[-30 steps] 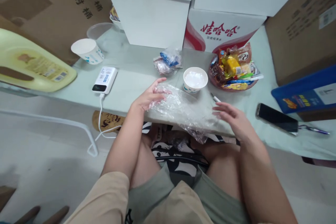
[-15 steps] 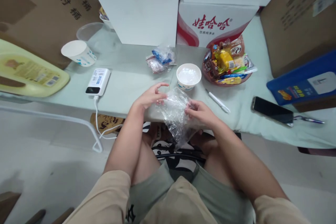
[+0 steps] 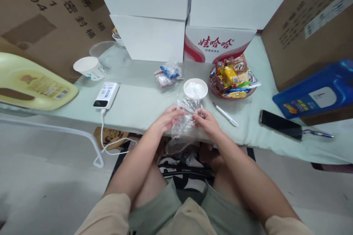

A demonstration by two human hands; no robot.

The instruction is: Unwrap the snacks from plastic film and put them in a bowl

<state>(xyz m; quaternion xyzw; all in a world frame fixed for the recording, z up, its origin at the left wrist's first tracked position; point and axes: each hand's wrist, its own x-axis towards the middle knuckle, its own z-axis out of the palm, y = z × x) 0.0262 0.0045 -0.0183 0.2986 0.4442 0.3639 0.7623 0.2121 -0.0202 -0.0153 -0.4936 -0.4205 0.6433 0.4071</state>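
Note:
A clear plastic bag [image 3: 182, 130] hangs crumpled between my hands at the table's front edge, its lower end dangling over my lap. My left hand [image 3: 171, 118] has its fingers closed on the bag's left side. On the other side, my right hand [image 3: 204, 119] pinches the film between thumb and fingers. Just beyond them stands a white paper bowl [image 3: 195, 89] with something whitish and translucent inside; the bag's upper part reaches its near rim. Small wrapped packets [image 3: 168, 74] in clear, blue and pinkish film lie behind and left of the bowl.
Right of the bowl are a basket of snacks [image 3: 231, 79], a white pen [image 3: 225, 114], a phone [image 3: 280, 124] and a blue bottle [image 3: 317, 90]. Leftward stand a power bank [image 3: 106, 95] with cable, a paper cup [image 3: 89, 69] and a yellow jug [image 3: 35, 82]. White boxes [image 3: 154, 38] line the back.
My left hand has moved in from beside the bag and its spread fingers have closed on the film. The bag is more gathered. The camera view has shifted slightly.

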